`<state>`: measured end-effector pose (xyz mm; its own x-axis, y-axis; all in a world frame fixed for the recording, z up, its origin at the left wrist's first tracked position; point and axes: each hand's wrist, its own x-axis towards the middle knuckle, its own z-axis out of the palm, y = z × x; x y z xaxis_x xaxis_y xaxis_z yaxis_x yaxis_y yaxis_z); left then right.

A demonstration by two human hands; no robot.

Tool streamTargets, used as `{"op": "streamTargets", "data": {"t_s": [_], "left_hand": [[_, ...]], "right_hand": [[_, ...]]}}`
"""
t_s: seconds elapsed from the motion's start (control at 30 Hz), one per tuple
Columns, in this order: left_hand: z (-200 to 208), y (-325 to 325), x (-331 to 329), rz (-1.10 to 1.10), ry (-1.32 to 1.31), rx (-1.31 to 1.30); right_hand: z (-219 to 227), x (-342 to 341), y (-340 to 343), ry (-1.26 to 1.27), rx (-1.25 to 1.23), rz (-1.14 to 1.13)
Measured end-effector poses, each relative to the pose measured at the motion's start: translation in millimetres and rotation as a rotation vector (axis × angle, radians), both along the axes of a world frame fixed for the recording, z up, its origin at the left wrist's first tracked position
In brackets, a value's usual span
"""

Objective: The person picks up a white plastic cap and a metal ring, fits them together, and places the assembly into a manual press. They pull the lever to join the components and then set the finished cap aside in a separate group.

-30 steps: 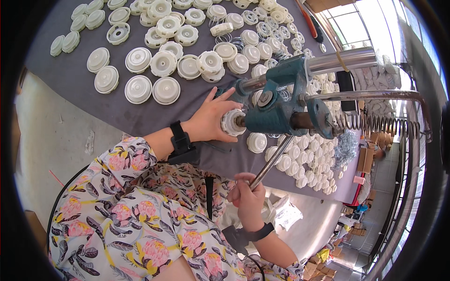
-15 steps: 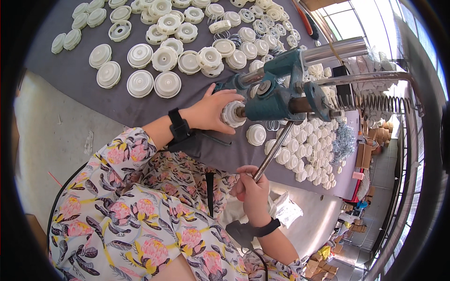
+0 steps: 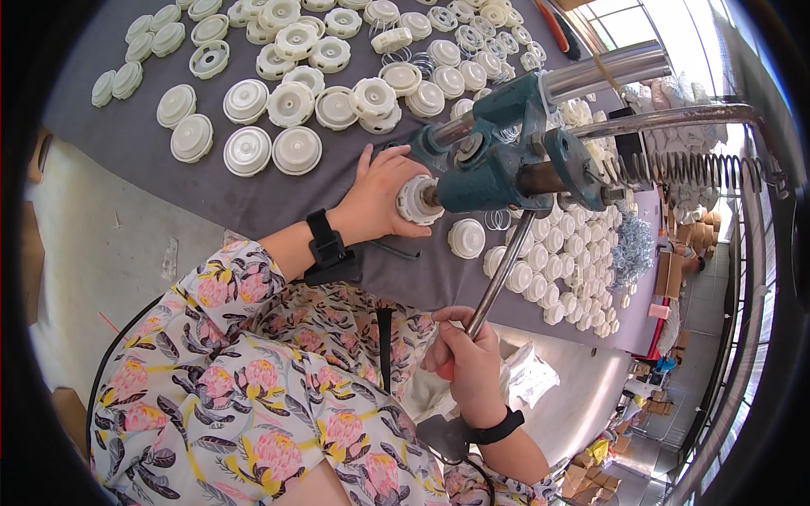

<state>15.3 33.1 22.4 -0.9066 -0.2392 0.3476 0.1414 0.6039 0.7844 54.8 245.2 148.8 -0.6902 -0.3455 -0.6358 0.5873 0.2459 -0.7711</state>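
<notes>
My left hand [image 3: 377, 196] is closed around the edge of a white plastic cap [image 3: 415, 202], its thumb below and fingers above. The cap stands on edge, its face against the ram tip of a green hand press [image 3: 489, 181]. My right hand [image 3: 468, 350], lower in view, is wrapped round the end of the press's metal lever [image 3: 503, 278]. Beside the held cap, a loose white cap [image 3: 466, 239] lies on the grey tablecloth [image 3: 371, 282]. The far side of the held cap is hidden by my left hand.
Round white caps [image 3: 247, 151] and ribbed rings [image 3: 295, 40] spread over the table's far left. Many small caps [image 3: 548, 253] fill the right, near a heap of metal springs [image 3: 631, 249]. A long coil spring [image 3: 683, 170] and bent rod [image 3: 666, 120] extend from the press.
The view has shifted slightly. My left fingers have drawn back a little along the cap, which stays at the ram. My right hand keeps its grip on the lever.
</notes>
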Motion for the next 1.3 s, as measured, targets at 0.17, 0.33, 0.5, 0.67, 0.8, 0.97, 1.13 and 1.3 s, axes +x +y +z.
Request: {"op": "streamTargets", "data": {"t_s": [0.17, 0.33, 0.5, 0.67, 0.8, 0.97, 1.13, 1.3], "left_hand": [[5.4, 4.9, 3.4, 0.062, -0.026, -0.08], [10.2, -11.4, -1.5, -0.099, -0.118, -0.028], [10.0, -30.1, -8.2, -0.359, -0.113, 0.001], [13.3, -8.0, 0.7, -0.148, -0.149, -0.02], [9.1, 3.8, 8.2, 0.066, -0.099, -0.103], [1.7, -9.9, -0.6, -0.125, -0.055, 0.047], [4.8, -2.2, 2.8, -0.056, -0.065, -0.037], [10.6, 3.5, 3.8, 0.015, -0.078, -0.057]], "right_hand": [[0.4, 1.1, 0.2, -0.003, -0.005, -0.006], [-1.0, 2.2, 2.3, -0.004, -0.017, -0.013], [-0.6, 3.5, 2.0, 0.006, -0.025, 0.005], [-0.6, 1.8, 0.9, -0.008, -0.036, -0.007], [-0.7, 2.4, -1.1, -0.009, -0.063, -0.012], [-1.3, 2.0, -3.1, 0.003, -0.046, -0.007], [-18.5, 2.7, -1.7, 0.058, -0.05, -0.002], [-22.6, 2.3, 0.6, 0.072, -0.083, -0.024]]}}
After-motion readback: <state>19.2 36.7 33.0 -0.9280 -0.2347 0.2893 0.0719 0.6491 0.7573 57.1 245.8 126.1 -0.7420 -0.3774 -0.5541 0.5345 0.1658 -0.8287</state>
